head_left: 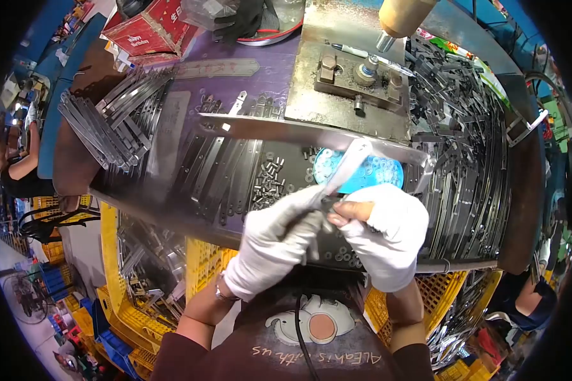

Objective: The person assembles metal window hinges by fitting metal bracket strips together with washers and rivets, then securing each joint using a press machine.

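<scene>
My left hand [276,238], in a white glove, is closed round metal strips near the middle of the bench. One strip [353,162] points up and away over a blue dish [388,171] of small washers. A long flat metal bar [286,130] lies crosswise beyond my hands. My right hand [388,232], gloved with bare thumb and fingertip showing, pinches a small dark part beside my left hand. Small metal rivets [270,181] are heaped left of the dish.
A machine block [362,86] with bolts stands at the back under a press head [403,16]. Metal strips pile up left [108,120] and right [457,114]. Yellow crates [111,254] stand below the bench edge. Another person's arm [28,152] is at far left.
</scene>
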### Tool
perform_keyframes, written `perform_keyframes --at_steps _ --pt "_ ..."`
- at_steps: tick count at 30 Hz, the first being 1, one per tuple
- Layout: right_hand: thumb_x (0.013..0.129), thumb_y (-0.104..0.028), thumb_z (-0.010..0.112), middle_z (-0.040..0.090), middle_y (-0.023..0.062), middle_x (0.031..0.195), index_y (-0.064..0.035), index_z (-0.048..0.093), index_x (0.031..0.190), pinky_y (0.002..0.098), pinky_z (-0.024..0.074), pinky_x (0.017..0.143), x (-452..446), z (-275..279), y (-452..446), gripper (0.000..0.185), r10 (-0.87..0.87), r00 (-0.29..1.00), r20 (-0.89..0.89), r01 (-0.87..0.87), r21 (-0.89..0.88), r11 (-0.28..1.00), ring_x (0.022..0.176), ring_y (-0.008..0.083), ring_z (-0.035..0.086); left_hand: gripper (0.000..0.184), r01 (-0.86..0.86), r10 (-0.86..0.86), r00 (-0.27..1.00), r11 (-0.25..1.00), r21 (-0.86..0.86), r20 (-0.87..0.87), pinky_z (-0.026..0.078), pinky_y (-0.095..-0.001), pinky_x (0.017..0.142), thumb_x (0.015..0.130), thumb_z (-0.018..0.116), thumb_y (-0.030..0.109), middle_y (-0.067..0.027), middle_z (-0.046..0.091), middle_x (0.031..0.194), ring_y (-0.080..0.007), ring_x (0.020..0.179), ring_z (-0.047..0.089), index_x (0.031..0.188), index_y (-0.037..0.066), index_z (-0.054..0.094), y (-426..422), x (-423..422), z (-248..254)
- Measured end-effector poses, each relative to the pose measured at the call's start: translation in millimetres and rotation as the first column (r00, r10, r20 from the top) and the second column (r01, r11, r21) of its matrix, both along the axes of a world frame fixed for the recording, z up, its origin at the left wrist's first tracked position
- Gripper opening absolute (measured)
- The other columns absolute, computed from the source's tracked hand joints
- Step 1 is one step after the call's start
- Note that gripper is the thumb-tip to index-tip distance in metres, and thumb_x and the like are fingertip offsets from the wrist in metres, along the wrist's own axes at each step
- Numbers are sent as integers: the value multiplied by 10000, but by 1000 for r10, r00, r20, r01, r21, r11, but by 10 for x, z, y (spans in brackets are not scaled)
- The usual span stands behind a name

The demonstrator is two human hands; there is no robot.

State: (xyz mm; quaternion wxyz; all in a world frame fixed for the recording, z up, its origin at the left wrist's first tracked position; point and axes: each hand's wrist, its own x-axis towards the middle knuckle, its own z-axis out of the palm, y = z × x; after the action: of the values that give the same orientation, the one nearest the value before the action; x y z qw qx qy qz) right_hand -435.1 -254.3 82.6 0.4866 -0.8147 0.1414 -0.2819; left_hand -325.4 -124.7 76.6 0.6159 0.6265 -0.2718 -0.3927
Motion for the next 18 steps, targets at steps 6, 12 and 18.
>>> perform_keyframes --at_steps 6,12,18 --pt "700 -177 704 616 -11 842 -191 673 942 329 427 673 -38 -111 -31 244 -101 992 -75 51 -493 868 748 192 569 335 108 -87 978 989 105 -190 454 -177 463 933 505 111 -20 599 775 -46 558 575 1253 12 489 0 -15 6" --pt "635 -309 741 592 -66 792 -206 664 967 471 357 912 -183 202 -69 356 -139 930 -339 -164 -724 669 729 137 566 343 146 -136 979 988 58 -154 396 -169 405 947 467 110 -26 582 738 -31 448 466 1281 31 448 153 222 23" --pt "648 -239 769 539 -87 552 -355 662 968 496 282 955 -112 153 -88 357 -231 972 -44 156 -613 774 554 143 515 339 127 -134 972 991 -48 -194 320 -173 375 929 496 129 -65 579 663 -38 391 427 1231 -26 488 44 76 52"
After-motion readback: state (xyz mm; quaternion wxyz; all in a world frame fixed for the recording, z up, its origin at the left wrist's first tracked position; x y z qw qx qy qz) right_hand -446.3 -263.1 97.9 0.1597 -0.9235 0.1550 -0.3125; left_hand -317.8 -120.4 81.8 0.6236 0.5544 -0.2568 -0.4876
